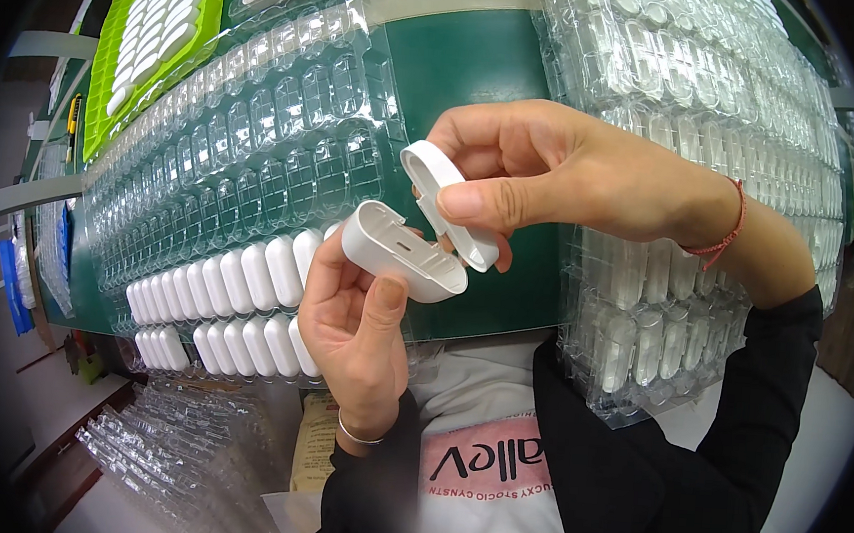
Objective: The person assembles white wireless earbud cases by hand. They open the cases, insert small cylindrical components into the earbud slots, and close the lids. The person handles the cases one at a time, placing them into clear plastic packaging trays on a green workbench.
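My left hand (354, 346) is closed round the lower shell (402, 263) of a small white earbud case, its open side up and tilted. A slot and moulded ribs show inside the shell. Between thumb and fingers, my right hand (572, 173) pinches the white rounded lid (433, 176), standing up against the shell's far right edge. Whether lid and shell are joined there I cannot tell. Left of my left hand, two rows of white cases (238, 283) stand in a clear plastic tray (287, 148).
Tall stacks of clear blister trays (694, 137) fill the right of the green tabletop (461, 61). At the far left, a lime-green tray (198, 28) bears several white parts. More clear trays (187, 448) lie below the table's left front edge.
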{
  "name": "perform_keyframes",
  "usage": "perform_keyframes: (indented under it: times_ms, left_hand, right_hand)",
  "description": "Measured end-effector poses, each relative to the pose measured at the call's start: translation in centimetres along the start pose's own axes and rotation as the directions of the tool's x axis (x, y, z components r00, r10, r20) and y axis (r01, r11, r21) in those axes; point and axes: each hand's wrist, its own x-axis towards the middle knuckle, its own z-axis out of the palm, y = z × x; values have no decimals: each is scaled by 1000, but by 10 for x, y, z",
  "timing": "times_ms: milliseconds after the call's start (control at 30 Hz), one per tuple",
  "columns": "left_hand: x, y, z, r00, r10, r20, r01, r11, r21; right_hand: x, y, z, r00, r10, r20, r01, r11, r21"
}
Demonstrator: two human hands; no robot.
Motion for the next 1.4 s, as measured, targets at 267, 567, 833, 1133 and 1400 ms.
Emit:
perform_keyframes:
  times_ms: [267,567,833,1133,1400]
  left_hand:
    - [1,0,-4,998,-42,42,44,998,-40]
    - [6,1,-5,995,-69,67,78,988,-134]
    - [5,1,2,993,-96,75,103,991,-87]
    - [7,-2,7,991,-104,86,110,992,-65]
    - [2,-8,11,999,-38,32,39,998,-47]
  right_hand:
    - [-3,-2,0,1000,0,28,2,998,-66]
    - [-3,-3,-1,998,-65,5,65,997,-42]
    - [-2,-3,6,991,-78,-106,57,979,-194]
    - [0,4,0,997,-12,-82,-5,978,-209]
    - [-1,7,4,975,-166,-149,108,936,-336]
